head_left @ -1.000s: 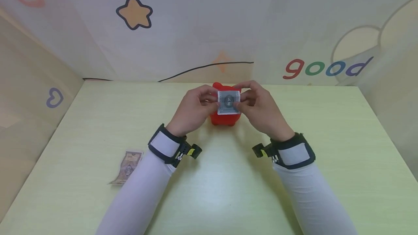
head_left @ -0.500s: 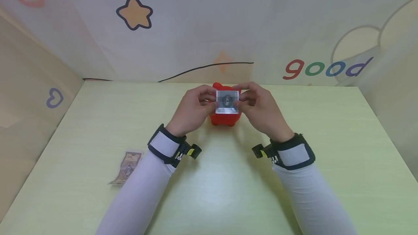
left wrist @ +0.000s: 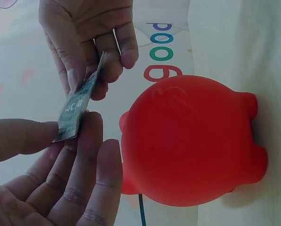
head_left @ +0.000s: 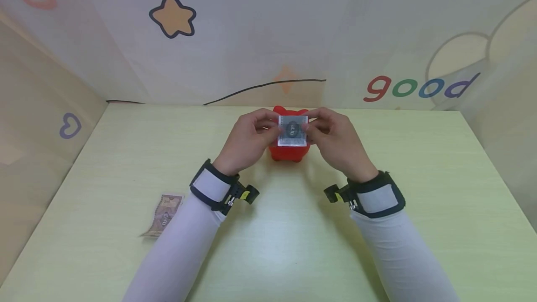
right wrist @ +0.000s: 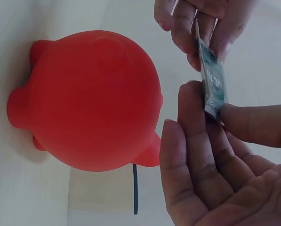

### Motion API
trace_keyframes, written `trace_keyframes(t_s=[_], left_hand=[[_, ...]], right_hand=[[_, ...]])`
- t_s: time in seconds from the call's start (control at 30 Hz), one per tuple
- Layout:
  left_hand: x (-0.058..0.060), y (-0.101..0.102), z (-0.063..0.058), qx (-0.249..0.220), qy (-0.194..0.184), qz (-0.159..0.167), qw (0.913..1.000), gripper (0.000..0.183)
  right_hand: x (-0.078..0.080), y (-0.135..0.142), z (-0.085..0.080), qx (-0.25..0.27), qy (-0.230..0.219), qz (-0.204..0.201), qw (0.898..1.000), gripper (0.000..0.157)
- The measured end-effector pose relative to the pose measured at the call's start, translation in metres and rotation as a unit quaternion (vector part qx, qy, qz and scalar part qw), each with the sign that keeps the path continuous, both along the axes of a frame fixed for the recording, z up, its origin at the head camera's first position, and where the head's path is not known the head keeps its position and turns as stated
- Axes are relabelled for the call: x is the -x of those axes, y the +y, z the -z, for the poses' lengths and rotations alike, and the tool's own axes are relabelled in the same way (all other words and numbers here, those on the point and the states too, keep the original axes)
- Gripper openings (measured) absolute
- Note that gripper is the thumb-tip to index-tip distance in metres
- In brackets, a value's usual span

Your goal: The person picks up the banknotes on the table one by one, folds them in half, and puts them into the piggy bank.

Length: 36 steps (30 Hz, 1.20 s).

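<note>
A folded grey-green banknote [head_left: 292, 130] is stretched between both hands in front of a red piggy bank [head_left: 289, 153]. My left hand [head_left: 247, 141] pinches its left edge between thumb and fingers, and my right hand [head_left: 337, 141] pinches the right edge the same way. In the left wrist view the banknote [left wrist: 78, 106] looks tilted and seen nearly edge-on, apart from the piggy bank [left wrist: 192, 141]. The right wrist view shows the round piggy bank [right wrist: 93, 101] standing on its feet, its back toward me. Whether it has a slot on top cannot be seen.
A brownish banknote [head_left: 165, 213] with a curled corner lies on the pale table [head_left: 268, 246] at the left, partly covered by the left sleeve [head_left: 180, 246]. A printed curtain [head_left: 251, 27] with a star and the word "good" hangs behind the table.
The banknote shifts slightly between the hands and its lower crease looks flatter. The right thumb and fingers have moved a little on its edge. The piggy bank stays put.
</note>
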State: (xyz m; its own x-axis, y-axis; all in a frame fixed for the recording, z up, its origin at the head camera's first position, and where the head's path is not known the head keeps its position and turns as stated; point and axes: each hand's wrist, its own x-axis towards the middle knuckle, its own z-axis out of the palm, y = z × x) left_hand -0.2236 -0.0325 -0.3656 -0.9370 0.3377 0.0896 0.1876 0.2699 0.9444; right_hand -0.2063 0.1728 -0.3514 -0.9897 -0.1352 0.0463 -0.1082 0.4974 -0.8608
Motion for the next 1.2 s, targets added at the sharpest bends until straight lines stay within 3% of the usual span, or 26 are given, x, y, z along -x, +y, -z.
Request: trace_keyframes(t_s=[0.5, 0.83, 1.1, 1.2], left_hand=[[-0.001, 0.0, -0.001, -0.013, -0.011, -0.008, 0.9998, 0.025], [-0.001, 0.0, -0.002, -0.019, 0.0, -0.005, 0.9998, 0.023], [-0.019, 0.002, -0.033, -0.016, -0.009, -0.004, 0.9998, 0.021], [-0.021, 0.002, -0.036, -0.013, -0.014, -0.006, 0.9998, 0.023]], right_hand=[[0.0, -0.001, -0.001, 0.003, -0.007, -0.002, 1.0, 0.037], [0.0, -0.001, -0.001, 0.007, 0.006, 0.001, 1.0, 0.027], [0.0, -0.001, 0.001, 0.005, 0.021, -0.004, 1.0, 0.021], [0.0, -0.001, 0.0, 0.008, 0.018, -0.002, 1.0, 0.024]])
